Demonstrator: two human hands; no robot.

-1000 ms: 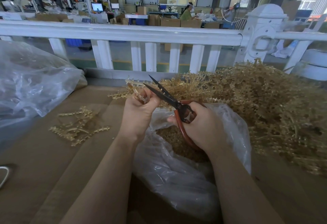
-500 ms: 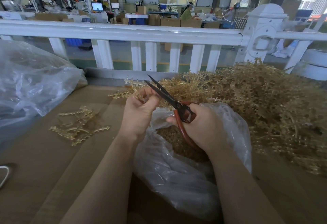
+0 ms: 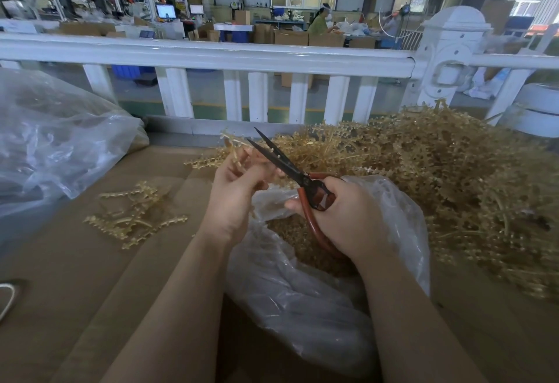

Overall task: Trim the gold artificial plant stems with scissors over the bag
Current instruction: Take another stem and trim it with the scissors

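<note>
My left hand (image 3: 234, 198) pinches a gold artificial plant stem (image 3: 234, 148) that sticks up past its fingers. My right hand (image 3: 348, 219) grips red-handled scissors (image 3: 290, 170), whose dark blades are slightly apart and point up-left right beside the stem. Both hands hover above a clear plastic bag (image 3: 302, 285) that holds gold trimmings. A large heap of gold stems (image 3: 438, 180) lies to the right and behind.
A small pile of gold stems (image 3: 136, 213) lies on the brown cardboard surface (image 3: 75, 276) at the left. A large clear plastic bag (image 3: 54, 140) sits at far left. A white railing (image 3: 211, 58) runs along the back edge.
The scissors have shifted slightly and their blades stay slightly apart by the stem. My left hand has turned the stem a little. Nothing else has moved.
</note>
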